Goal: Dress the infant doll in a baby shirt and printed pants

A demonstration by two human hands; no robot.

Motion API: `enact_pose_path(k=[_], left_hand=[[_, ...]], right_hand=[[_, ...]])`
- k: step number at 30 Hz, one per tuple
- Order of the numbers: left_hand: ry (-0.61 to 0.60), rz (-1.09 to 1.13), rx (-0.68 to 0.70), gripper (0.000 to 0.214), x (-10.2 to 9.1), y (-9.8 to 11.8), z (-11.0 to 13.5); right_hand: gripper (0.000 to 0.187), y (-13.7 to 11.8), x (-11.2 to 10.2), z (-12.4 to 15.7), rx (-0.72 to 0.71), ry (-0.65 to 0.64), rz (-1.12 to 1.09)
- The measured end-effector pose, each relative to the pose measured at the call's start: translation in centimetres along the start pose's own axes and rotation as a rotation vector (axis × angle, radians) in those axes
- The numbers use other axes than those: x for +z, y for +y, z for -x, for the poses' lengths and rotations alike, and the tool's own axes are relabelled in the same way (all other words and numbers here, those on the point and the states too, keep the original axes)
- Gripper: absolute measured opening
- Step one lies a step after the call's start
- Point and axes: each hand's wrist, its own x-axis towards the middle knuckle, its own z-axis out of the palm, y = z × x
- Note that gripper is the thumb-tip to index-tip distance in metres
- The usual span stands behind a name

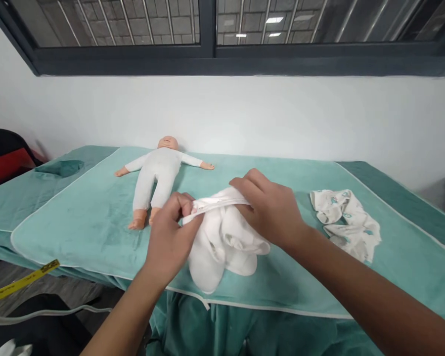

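White footed baby pants [222,242] hang bunched over the front of the bed, their two rounded feet pointing down at me. My left hand [174,230] is closed on the left end of the stretched waistband, thumb and fingers pinching it. At the other end my right hand [269,207] grips the same band; some of its fingers are hidden behind the cloth. Beyond my left hand a baby doll [159,170] in a white suit lies on its back, arms spread and feet towards me.
A white baby garment with a green print [350,225] lies crumpled on the right of the green bed cover [85,212]. A dark-framed window [211,59] is set in the white wall behind. A yellow strip [25,282] and a pale cable [48,314] are at lower left.
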Motion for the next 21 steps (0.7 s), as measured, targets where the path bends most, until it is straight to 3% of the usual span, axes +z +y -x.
enact_pose_path(k=[2, 5, 9, 11, 13, 18, 19, 21], left_hand=[[0.091, -0.057, 0.099, 0.026, -0.3, 0.2, -0.2], [0.132, -0.335, 0.191, 0.014, -1.3, 0.2, -0.6], [0.015, -0.792, 0.133, 0.019, -2.7, -0.9, -1.6], [-0.018, -0.895, 0.087, 0.019, -3.2, -1.5, -2.1], [0.024, -0.888, 0.07, 0.02, -3.5, -1.9, -2.4], [0.175, -0.711, 0.11, 0.017, -3.2, -1.0, -2.8], [0.17, -0.697, 0.088, 0.017, -3.0, -0.7, -3.0], [0.107, -0.694, 0.004, 0.018, -2.6, -0.2, -3.8]], right_hand=[[0.032, 1.7, 0.8, 0.4, 0.068, -0.017, 0.024], [0.033, 4.6, 2.1, 1.1, 0.178, -0.013, -0.153], [0.033, 7.7, 1.0, 2.1, 0.348, -0.052, -0.383], [0.035, 8.7, -0.8, 2.6, 0.418, -0.097, -0.281], [0.042, 9.3, -3.1, 3.0, 0.444, -0.101, -0.067], [0.049, 9.7, -7.3, 3.7, 0.406, 0.048, 0.341], [0.047, 9.7, -7.6, 3.7, 0.425, 0.031, 0.362], [0.045, 10.1, -7.6, 3.4, 0.517, -0.128, 0.379]])
